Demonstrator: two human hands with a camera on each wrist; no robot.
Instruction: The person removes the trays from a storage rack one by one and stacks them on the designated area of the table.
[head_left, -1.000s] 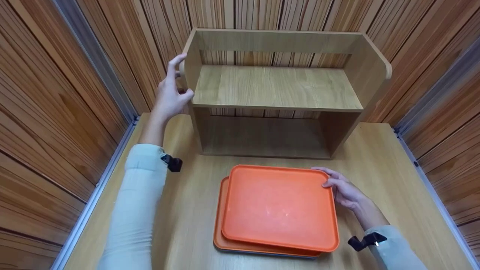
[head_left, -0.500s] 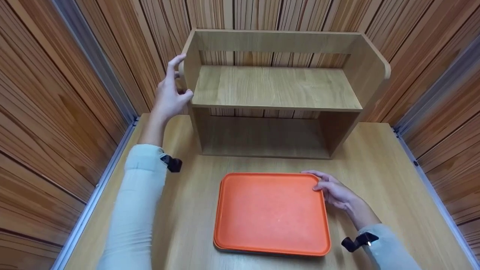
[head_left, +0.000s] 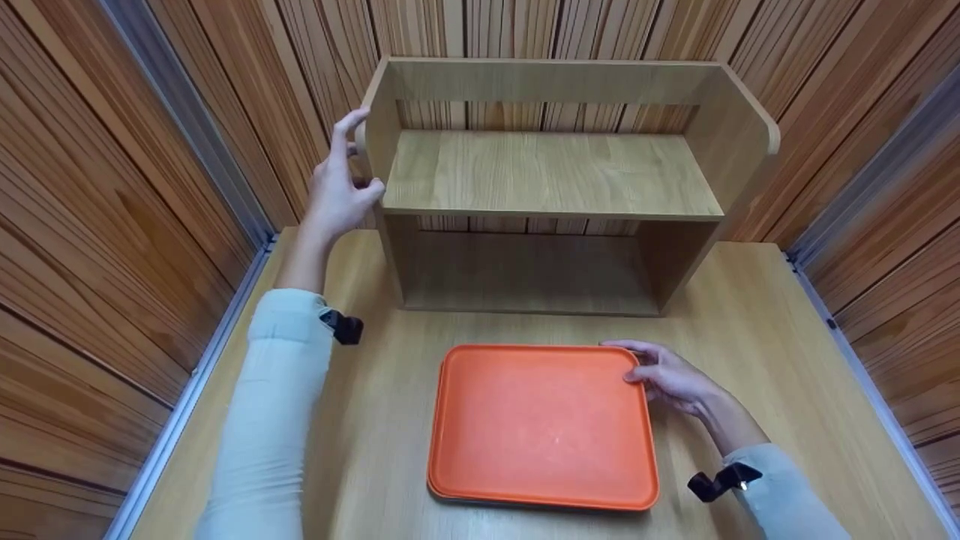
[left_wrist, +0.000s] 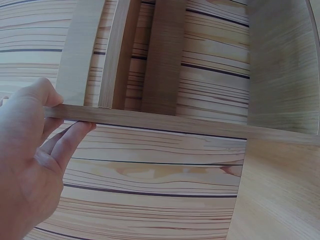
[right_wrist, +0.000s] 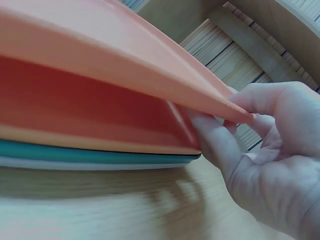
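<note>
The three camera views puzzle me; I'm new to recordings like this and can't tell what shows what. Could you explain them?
No machine here: a person works with bare hands, wearing one camera on the head and one on each wrist. The head view looks down on a wooden table with a two-level wooden shelf unit at the back. The left hand grips the shelf unit's left side panel; the left wrist view shows that up close. The right hand pinches the corner of the top orange tray. The right wrist view shows that tray lifted slightly off another orange tray, with a teal tray beneath.
</note>
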